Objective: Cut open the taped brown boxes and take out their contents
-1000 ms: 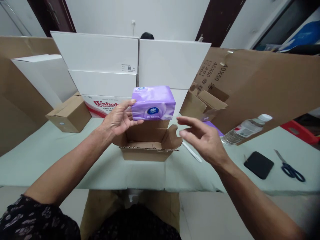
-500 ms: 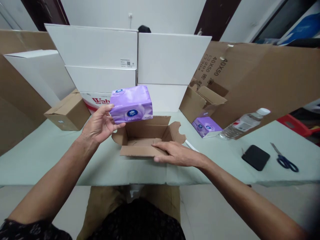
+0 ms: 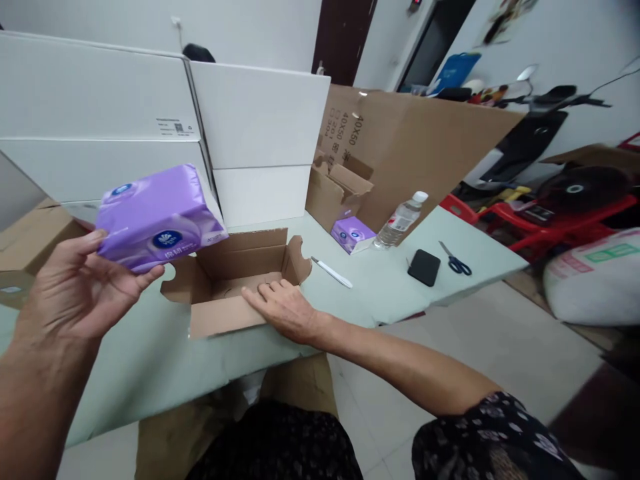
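My left hand (image 3: 80, 283) grips a purple tissue pack (image 3: 155, 217) by its near left end, raised above the table and left of an open cardboard box (image 3: 225, 317). The box stands upright with its flaps spread, and the part of its inside that I can see shows bare cardboard. My right hand (image 3: 285, 310) rests over the near flap and front edge of the box, fingers reaching over the rim and thumb side towards the flap. Whether those fingers pinch the cardboard is hard to see. A white pen-like utility knife (image 3: 333, 272) lies right of the box.
Behind stand white cartons (image 3: 260, 120). To the right are a brown box (image 3: 333, 190), a second purple tissue pack (image 3: 353, 235), a water bottle (image 3: 400, 221), a black square pad (image 3: 424, 267) and scissors (image 3: 455, 260). A closed brown box (image 3: 35, 247) sits at left.
The view has swung to the right. The tissue pack in my left hand now appears nearer and tilted. My right hand has shifted along the front of the box, its fingers further over the rim.
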The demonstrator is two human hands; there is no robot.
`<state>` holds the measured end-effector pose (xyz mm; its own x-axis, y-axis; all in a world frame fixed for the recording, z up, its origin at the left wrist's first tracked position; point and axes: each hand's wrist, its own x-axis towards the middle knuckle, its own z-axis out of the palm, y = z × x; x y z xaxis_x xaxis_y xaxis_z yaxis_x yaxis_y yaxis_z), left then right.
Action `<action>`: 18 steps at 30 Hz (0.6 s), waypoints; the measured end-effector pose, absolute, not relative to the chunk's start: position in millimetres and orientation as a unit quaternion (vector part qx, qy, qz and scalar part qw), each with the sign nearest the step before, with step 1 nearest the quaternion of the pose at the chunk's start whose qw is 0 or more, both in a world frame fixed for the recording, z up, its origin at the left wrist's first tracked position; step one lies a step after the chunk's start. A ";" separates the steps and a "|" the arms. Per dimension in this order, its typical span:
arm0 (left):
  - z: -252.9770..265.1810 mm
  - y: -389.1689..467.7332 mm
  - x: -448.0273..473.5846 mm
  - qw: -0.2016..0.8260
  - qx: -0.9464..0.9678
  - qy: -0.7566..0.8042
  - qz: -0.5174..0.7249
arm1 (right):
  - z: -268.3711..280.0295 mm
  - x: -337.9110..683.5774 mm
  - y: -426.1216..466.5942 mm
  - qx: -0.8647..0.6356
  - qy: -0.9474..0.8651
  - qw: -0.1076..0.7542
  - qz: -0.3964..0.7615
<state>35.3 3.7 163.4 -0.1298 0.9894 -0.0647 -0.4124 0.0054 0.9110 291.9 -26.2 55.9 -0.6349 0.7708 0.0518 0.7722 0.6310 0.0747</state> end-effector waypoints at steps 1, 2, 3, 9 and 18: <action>164.2 2.8 36.0 0.565 0.336 0.430 0.619 | 55.3 292.9 -25.0 -0.431 -0.900 0.010 -0.059; 164.8 2.1 36.9 0.565 0.334 0.430 0.620 | 57.1 295.3 -23.1 -0.441 -0.895 0.009 -0.071; 165.3 1.5 37.8 0.568 0.332 0.428 0.620 | 61.1 299.2 -21.2 -0.455 -0.886 0.007 -0.084; 162.5 0.8 40.3 0.582 0.338 0.431 0.601 | 102.9 358.3 -38.2 -0.578 -0.796 0.023 -0.180; 104.8 1.7 71.7 0.697 0.262 0.392 0.540 | 100.4 486.8 -102.8 -0.807 -0.548 -0.051 -0.214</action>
<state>71.7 1.7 104.8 0.1085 0.9586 -0.2634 -0.5482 0.2788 0.7886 486.8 -102.8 100.4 0.3070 0.9067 0.2894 0.8631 -0.3933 0.3167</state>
